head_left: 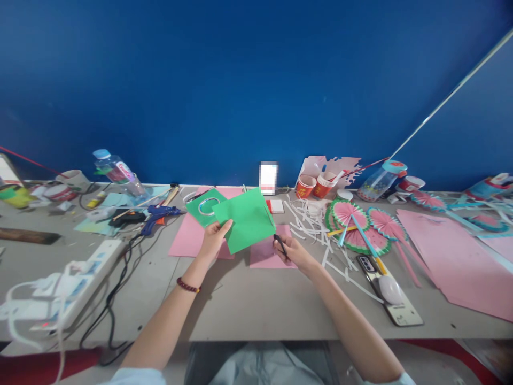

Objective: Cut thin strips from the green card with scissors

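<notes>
My left hand (213, 238) pinches the lower left edge of a green paper sheet (247, 218) and holds it tilted above the grey table (248, 299). My right hand (292, 249) is closed around black-handled scissors (279, 242), whose tip meets the sheet's lower right corner. Under the sheet lie pink papers (267, 252). Behind it rests another green sheet with a ring of tape (208, 206) on it.
At the left are a white power strip (86, 272) with cables, a blue glue gun (160, 216) and a plastic bottle (118, 174). At the right are paper strips (312, 219), pink-and-green paper fans (360, 224), red cups (315, 186), a phone (395, 294) and large pink sheets (452, 256).
</notes>
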The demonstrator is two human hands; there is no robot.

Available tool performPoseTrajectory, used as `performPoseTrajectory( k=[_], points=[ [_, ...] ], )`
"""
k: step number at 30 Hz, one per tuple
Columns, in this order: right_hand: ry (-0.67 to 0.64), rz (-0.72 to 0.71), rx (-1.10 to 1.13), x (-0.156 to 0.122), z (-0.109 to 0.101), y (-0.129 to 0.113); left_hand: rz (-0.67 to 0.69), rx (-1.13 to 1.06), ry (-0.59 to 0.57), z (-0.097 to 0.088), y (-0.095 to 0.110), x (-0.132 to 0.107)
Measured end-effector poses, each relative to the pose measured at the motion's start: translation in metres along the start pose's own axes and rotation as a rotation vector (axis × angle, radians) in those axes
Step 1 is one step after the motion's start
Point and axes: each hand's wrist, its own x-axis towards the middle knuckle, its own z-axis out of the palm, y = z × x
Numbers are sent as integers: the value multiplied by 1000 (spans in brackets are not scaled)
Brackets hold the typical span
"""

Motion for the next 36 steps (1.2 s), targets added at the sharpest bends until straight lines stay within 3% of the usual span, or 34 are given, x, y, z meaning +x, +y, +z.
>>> performPoseTrajectory(
  k=[36],
  points=[
    [37,-20,41,2,1,1,9,34,-22,-6,-8,5]
  ],
)
